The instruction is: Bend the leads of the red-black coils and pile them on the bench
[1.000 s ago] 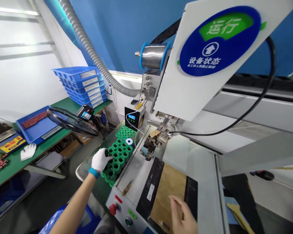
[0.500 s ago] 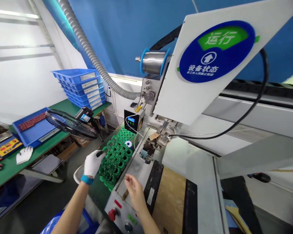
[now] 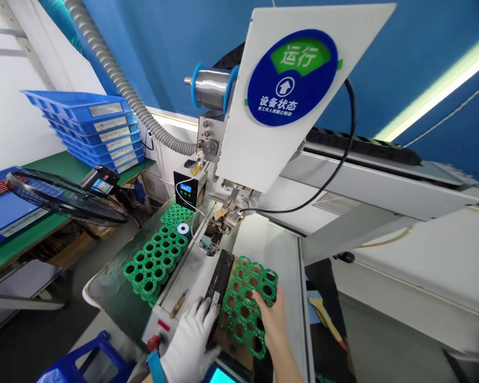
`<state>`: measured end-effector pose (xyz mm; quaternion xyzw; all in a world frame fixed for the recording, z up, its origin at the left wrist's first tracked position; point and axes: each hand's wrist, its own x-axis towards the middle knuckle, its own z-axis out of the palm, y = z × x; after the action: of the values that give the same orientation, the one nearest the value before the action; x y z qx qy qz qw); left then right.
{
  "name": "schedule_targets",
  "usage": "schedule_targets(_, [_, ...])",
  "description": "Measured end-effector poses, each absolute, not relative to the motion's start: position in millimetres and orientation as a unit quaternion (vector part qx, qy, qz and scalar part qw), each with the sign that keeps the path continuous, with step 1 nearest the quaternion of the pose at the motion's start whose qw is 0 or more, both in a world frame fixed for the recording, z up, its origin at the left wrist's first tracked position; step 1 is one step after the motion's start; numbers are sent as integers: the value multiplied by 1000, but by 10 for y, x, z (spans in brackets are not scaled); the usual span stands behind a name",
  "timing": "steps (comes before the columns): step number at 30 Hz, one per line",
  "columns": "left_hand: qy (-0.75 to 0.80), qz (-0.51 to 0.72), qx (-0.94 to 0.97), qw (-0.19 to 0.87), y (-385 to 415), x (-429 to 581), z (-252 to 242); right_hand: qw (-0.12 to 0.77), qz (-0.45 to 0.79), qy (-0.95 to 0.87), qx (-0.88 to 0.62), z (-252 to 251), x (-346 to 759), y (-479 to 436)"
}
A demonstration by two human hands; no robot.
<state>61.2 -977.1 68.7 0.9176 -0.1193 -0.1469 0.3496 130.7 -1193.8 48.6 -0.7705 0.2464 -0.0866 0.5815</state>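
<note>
A green plastic frame with round holes (image 3: pixel 245 306) lies on the brown board (image 3: pixel 239 346) of the machine's work plate. My bare right hand (image 3: pixel 273 319) grips its right edge, thumb on top. My left hand (image 3: pixel 193 340), in a white glove with a blue cuff, rests with fingers spread on the frame's left edge and the black clamp bar (image 3: pixel 215 276). A stack of the same green frames (image 3: pixel 155 260) sits on the dark shelf to the left of the machine.
The soldering head (image 3: pixel 223 213) hangs behind the plate under a white sign (image 3: pixel 287 90). Below my left hand is a red knob (image 3: pixel 154 343). A black fan (image 3: pixel 64 199) and stacked blue trays (image 3: pixel 91 133) stand on the green bench at left.
A green frame has come off the left stack and now lies on the work plate. Both hands moved right onto it. The view swung right.
</note>
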Motion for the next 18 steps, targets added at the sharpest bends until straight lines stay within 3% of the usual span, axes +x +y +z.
schedule_targets(6, [-228,-186,910,293,-10021,760,665,547,-11,279,-789,199,1311,-12052])
schedule_targets(18, [-250,-203,919,229,-10162,791,715,531,-12,265,-805,102,1234,-11925])
